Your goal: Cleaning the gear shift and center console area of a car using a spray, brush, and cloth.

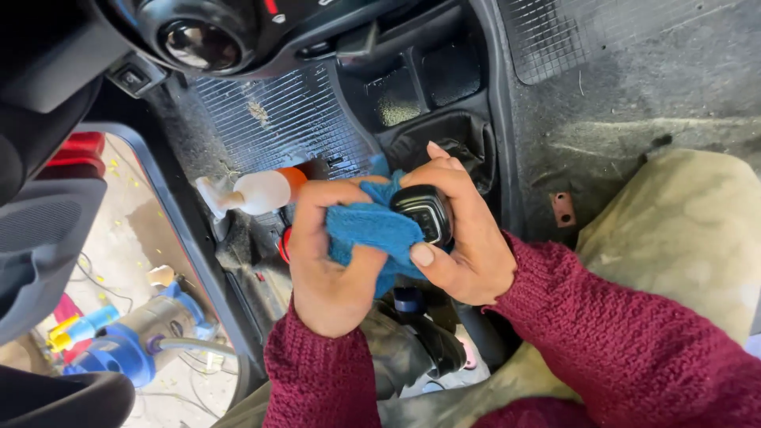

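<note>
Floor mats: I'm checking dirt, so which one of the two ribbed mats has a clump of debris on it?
The ribbed mat at upper left, under the steering column, carries a yellowish debris clump; the mat at upper right shows none.

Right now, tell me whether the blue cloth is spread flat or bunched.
Bunched: the blue cloth is crumpled in the left hand against the gear knob, which the right hand grips.

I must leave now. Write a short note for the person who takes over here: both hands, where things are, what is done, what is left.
Left hand: presses the blue cloth against the gear knob.
Right hand: grips the gear knob.
Spray bottle: lies on the floor mat just beyond the left hand.
Done: cannot tell how much is wiped.
Left: probably the rest of the knob and the gaiter.
</note>
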